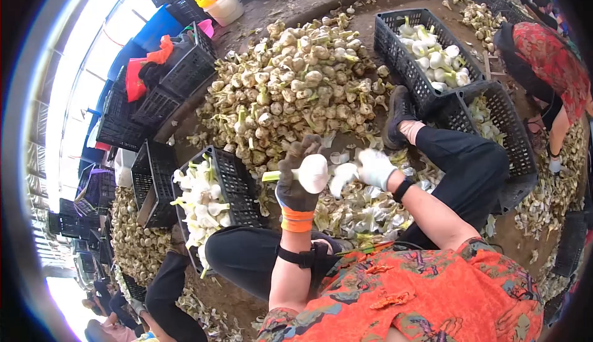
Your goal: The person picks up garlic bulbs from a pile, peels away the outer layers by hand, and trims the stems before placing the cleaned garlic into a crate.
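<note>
My left hand (296,178), in a dark glove with an orange cuff, is closed around a garlic bulb (313,173). The bulb is white and clean, with its green stem pointing left. Just right of it, my right hand (375,169) in a white glove has its fingers drawn together at a pale, curved piece of garlic skin (343,178), blurred by motion. Below both hands lies a heap of loose garlic skins (364,212). Beyond them rises a large pile of unpeeled garlic (290,89) with brownish skins and cut stems.
By my left knee stands a black crate (238,187) holding white garlic. Another crate (395,52) of white bulbs is at upper right, with a crate of skins (519,150) nearer me. A co-worker (550,64) bends at far right. Stacked crates (185,64) and a white bucket (225,8) stand upper left.
</note>
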`<state>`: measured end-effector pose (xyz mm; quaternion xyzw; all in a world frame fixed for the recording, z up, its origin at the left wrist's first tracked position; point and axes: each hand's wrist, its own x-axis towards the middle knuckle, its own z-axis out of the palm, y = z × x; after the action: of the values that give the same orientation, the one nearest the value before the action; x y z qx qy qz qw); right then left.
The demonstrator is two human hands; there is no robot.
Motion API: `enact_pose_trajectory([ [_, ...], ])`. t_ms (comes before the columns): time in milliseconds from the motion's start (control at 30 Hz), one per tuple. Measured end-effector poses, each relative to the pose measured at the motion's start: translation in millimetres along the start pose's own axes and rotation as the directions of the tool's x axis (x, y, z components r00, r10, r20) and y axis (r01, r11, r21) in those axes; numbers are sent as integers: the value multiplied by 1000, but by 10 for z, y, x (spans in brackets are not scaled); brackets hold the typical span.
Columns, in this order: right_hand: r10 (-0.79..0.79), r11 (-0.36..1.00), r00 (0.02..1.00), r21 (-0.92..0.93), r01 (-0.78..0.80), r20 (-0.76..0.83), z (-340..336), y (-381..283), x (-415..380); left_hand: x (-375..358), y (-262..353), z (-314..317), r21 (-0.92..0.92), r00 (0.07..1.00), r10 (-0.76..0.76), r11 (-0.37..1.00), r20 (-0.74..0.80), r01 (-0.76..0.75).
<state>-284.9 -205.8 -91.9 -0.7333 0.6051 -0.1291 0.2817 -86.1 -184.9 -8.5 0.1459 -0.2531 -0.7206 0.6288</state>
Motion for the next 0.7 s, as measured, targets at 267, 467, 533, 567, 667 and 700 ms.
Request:
enact_pose_trajectory([
  [267, -43, 184, 944, 932, -313, 326, 62, -1, -41, 230, -61, -171, -2, 967, 3, 1000, -257, -3],
  [467, 36, -608, 992, 791, -74, 120, -22, 362, 828, 306, -512, -447, 518, 933, 53, 842, -356, 150],
  [533, 31, -749, 998, 660, 53, -45, -786, 509, 925, 323, -424, -384, 476, 922, 86, 872, -378, 114],
  [567, -22, -721, 993, 690, 64, -116, -718, 983, 1249, 324, -415, -414, 493, 910, 113, 863, -400, 110],
  [667, 717, 77, 696, 997, -28, -36, -240, 2038, 2259, 288, -434, -656, 431, 910, 100, 898, -403, 92],
  [700, 708, 431, 696, 854, -290, -121, -213, 2197, 2449, 320, -462, -726, 476, 893, 80, 865, -443, 159],
])
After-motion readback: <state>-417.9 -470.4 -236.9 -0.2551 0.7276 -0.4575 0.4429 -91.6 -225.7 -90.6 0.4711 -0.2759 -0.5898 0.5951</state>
